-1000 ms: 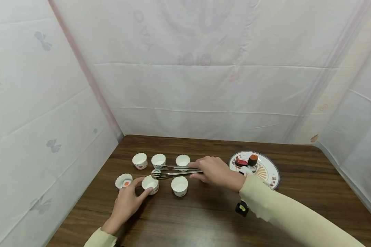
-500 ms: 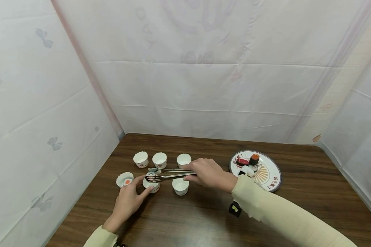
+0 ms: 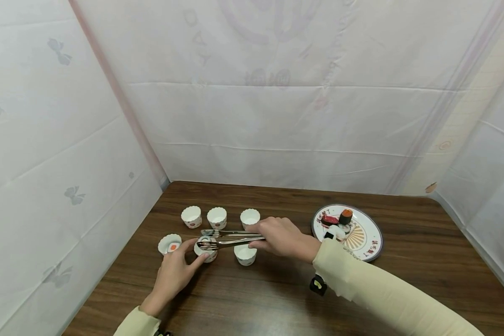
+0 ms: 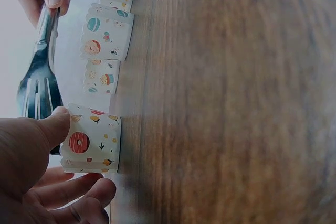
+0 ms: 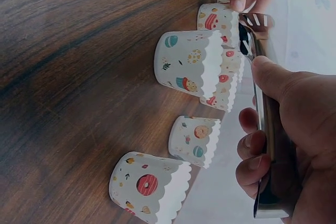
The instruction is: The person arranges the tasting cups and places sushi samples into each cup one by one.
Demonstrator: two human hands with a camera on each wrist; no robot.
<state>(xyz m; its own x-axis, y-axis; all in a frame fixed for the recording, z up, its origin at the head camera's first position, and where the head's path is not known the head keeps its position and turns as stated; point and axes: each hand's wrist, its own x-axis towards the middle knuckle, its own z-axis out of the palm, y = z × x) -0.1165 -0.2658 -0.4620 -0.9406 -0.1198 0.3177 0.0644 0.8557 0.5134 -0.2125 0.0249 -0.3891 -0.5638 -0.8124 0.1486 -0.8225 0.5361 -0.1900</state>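
Left hand (image 3: 174,275) pinches cup (image 3: 208,257) towards tabletop's (image 3: 252,298) left edge; left wrist view adds donut print (image 4: 80,142). Right hand (image 3: 279,237) grasps tongs (image 3: 239,241), tips at cup's mouth; right wrist view bares curled fingers (image 5: 254,142), hidden from head. Plate (image 3: 368,233) towards far right corner, distinct in head view only.

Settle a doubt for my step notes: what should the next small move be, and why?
Probably ease the serving tongs slightly apart to let the sushi piece settle. It appears to sit between their slotted tips, at the mouth of the paper baking cup. The left grip holds that cup, while the right grip holds the tongs.
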